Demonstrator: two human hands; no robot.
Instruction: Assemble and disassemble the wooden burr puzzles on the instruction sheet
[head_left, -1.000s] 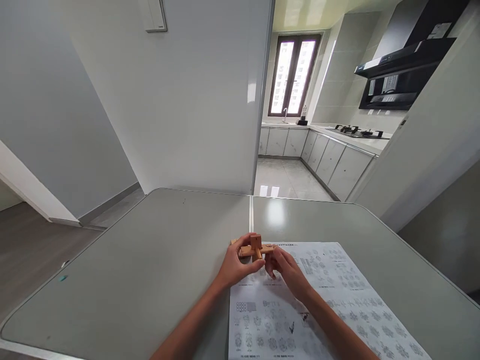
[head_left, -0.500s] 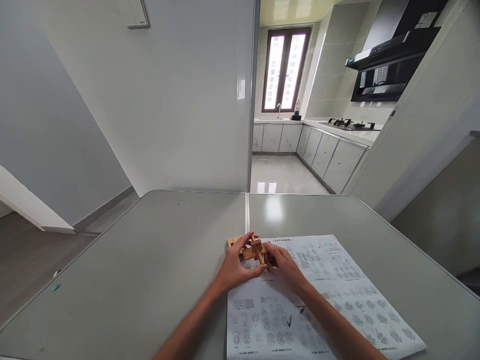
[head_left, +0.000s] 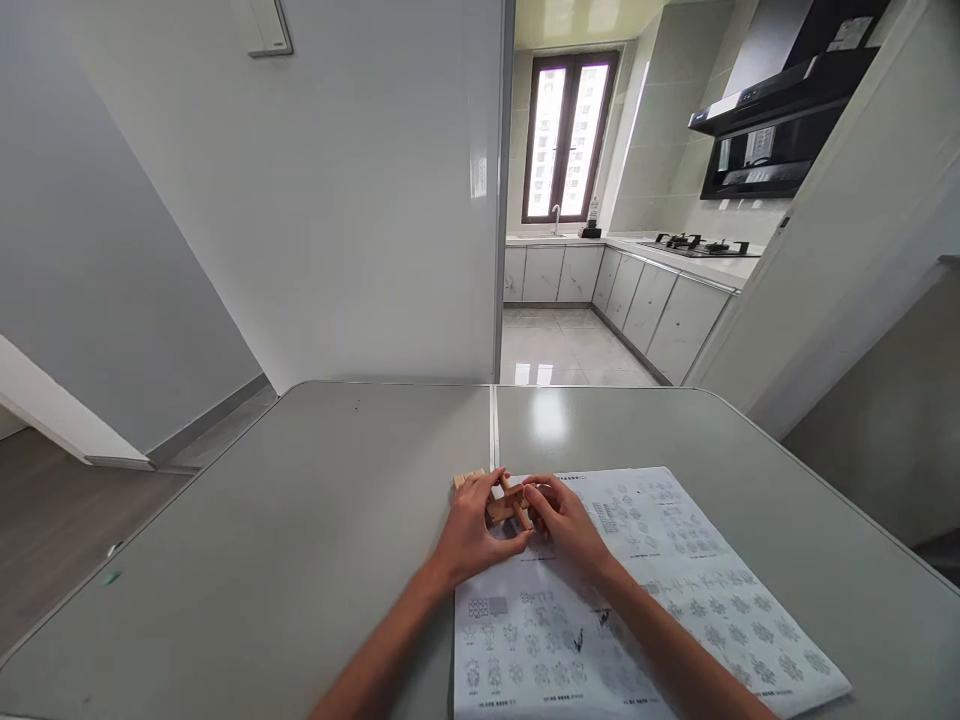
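Note:
Several notched wooden puzzle pieces, crossed and fitted together (head_left: 511,503), are held just above the top of a printed sheet. My left hand (head_left: 474,525) grips this wooden puzzle from the left, with fingers at its far end and the thumb at its near end. On the right side, my right hand (head_left: 561,520) pinches it between thumb and fingers, hiding part of it. Beyond the left fingers lie more wooden pieces (head_left: 463,478), partly covered. Beneath both hands is the instruction sheet (head_left: 555,640), full of small grey diagrams.
The grey-green table (head_left: 247,560) has a pale seam (head_left: 494,420) running away from me. A small green bit (head_left: 111,578) lies near its left edge. Past a doorway stand kitchen cabinets (head_left: 637,300) and a gas stove (head_left: 697,245).
My right thumb and fingers have shifted up and over the puzzle's right side, covering more of it. The left hand keeps its hold, and the puzzle has turned slightly.

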